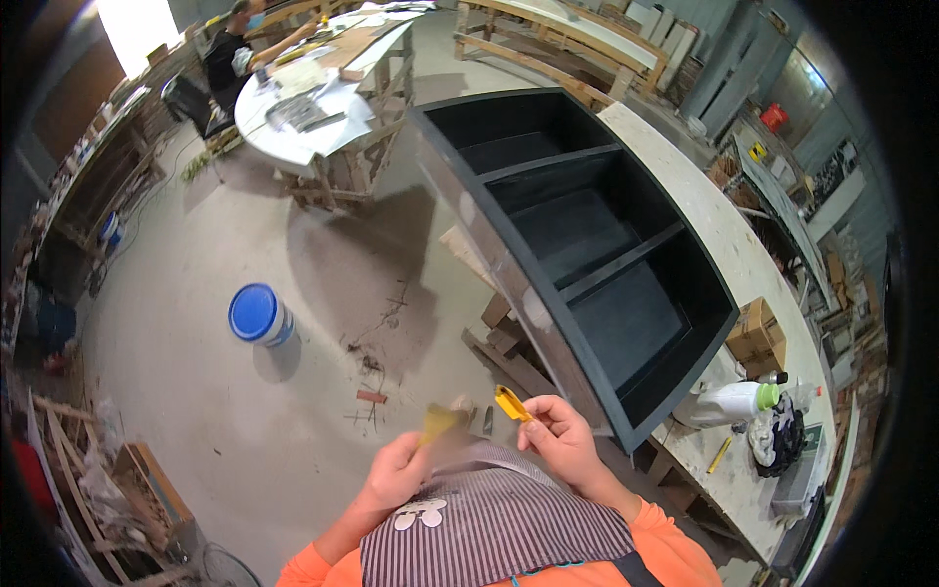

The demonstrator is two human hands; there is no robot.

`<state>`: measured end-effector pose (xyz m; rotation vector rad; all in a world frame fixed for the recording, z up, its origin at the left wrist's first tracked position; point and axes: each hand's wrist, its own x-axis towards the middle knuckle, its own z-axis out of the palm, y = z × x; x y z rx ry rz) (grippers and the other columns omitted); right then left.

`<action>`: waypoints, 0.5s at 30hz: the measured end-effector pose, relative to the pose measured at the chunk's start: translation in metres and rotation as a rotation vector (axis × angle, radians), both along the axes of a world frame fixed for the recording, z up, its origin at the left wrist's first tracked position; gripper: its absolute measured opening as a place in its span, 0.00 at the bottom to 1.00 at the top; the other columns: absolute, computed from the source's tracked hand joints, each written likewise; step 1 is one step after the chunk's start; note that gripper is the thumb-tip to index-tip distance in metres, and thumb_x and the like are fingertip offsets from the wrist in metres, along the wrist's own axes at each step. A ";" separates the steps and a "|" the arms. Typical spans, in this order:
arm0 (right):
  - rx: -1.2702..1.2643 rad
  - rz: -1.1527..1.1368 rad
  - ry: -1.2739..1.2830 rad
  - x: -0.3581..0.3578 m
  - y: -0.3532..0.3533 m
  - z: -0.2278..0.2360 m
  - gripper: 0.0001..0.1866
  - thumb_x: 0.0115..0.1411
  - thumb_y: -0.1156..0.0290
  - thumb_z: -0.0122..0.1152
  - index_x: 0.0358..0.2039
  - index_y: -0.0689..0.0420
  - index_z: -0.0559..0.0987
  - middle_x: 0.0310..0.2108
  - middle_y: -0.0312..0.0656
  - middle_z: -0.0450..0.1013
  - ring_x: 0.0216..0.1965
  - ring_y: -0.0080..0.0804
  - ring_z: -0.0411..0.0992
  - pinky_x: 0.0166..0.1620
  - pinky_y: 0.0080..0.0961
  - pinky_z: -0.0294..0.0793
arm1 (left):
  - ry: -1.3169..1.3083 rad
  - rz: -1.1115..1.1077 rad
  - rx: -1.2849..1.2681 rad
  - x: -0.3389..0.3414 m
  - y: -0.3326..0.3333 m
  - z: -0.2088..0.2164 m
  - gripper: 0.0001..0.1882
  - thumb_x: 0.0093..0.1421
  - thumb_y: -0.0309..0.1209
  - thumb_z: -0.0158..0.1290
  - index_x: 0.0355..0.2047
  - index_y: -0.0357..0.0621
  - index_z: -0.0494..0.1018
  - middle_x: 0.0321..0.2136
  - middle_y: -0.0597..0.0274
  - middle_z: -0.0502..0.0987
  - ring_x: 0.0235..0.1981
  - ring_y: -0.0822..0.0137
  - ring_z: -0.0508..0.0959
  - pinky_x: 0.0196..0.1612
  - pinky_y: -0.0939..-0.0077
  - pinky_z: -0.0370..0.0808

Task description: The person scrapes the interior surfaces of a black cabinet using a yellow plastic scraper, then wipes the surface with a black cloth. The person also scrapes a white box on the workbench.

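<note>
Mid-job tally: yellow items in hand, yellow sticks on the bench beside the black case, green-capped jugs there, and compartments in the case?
Held yellow items: 2 (blurred yellow item in left hand, yellow tool in right hand)
Yellow stick on bench: 1
Green-capped jug: 1
Compartments in black case: 3
Total: 7

Yellow tool [510, 402] smooth, plastic-looking; black cabinet [577, 235] matt; apron [499, 523] cloth; bucket [258, 313] plastic.
</note>
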<state>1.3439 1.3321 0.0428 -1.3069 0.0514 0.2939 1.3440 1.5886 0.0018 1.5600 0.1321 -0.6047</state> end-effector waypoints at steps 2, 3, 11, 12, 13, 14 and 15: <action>0.034 -0.082 0.013 0.017 -0.021 -0.005 0.12 0.67 0.77 0.51 0.50 0.62 0.70 0.34 0.38 0.73 0.33 0.19 0.71 0.39 0.16 0.70 | 0.056 0.005 -0.001 0.032 -0.011 0.000 0.10 0.68 0.28 0.42 0.41 0.37 0.72 0.17 0.67 0.72 0.13 0.79 0.65 0.18 0.85 0.63; 0.076 -0.187 0.056 0.023 -0.028 -0.006 0.11 0.67 0.76 0.51 0.49 0.63 0.70 0.32 0.38 0.73 0.32 0.17 0.70 0.37 0.15 0.69 | 0.080 0.014 -0.001 0.048 -0.015 0.004 0.10 0.68 0.28 0.42 0.40 0.37 0.72 0.17 0.66 0.72 0.13 0.79 0.65 0.18 0.85 0.63; 0.084 -0.355 0.148 0.058 -0.075 0.000 0.10 0.67 0.75 0.49 0.47 0.65 0.69 0.28 0.36 0.72 0.28 0.15 0.66 0.33 0.13 0.66 | 0.035 -0.013 -0.009 0.158 -0.046 0.031 0.09 0.68 0.30 0.43 0.38 0.37 0.71 0.17 0.65 0.71 0.14 0.78 0.66 0.17 0.83 0.63; 0.103 -0.374 0.170 0.058 -0.077 -0.001 0.10 0.68 0.75 0.49 0.47 0.65 0.69 0.28 0.36 0.72 0.28 0.15 0.66 0.33 0.13 0.66 | 0.035 0.006 -0.022 0.168 -0.051 0.033 0.09 0.68 0.30 0.44 0.37 0.37 0.71 0.17 0.67 0.71 0.14 0.78 0.67 0.17 0.84 0.64; 0.122 -0.392 0.191 0.059 -0.079 -0.001 0.10 0.68 0.75 0.49 0.47 0.65 0.70 0.28 0.37 0.72 0.28 0.15 0.66 0.33 0.13 0.66 | 0.030 -0.003 -0.035 0.178 -0.056 0.035 0.09 0.68 0.30 0.44 0.37 0.38 0.71 0.17 0.66 0.71 0.14 0.78 0.67 0.18 0.84 0.63; 0.149 -0.411 0.206 0.059 -0.080 -0.002 0.10 0.68 0.75 0.49 0.47 0.64 0.70 0.28 0.37 0.72 0.28 0.15 0.66 0.33 0.13 0.66 | 0.029 -0.011 -0.062 0.188 -0.062 0.036 0.08 0.69 0.30 0.44 0.37 0.38 0.71 0.17 0.66 0.71 0.14 0.78 0.67 0.18 0.84 0.63; 0.111 -0.436 0.218 0.060 -0.081 -0.003 0.10 0.68 0.75 0.50 0.47 0.64 0.70 0.28 0.37 0.72 0.27 0.15 0.65 0.32 0.12 0.65 | 0.021 -0.023 -0.087 0.200 -0.068 0.038 0.08 0.69 0.30 0.44 0.37 0.38 0.71 0.17 0.66 0.71 0.14 0.78 0.67 0.18 0.84 0.63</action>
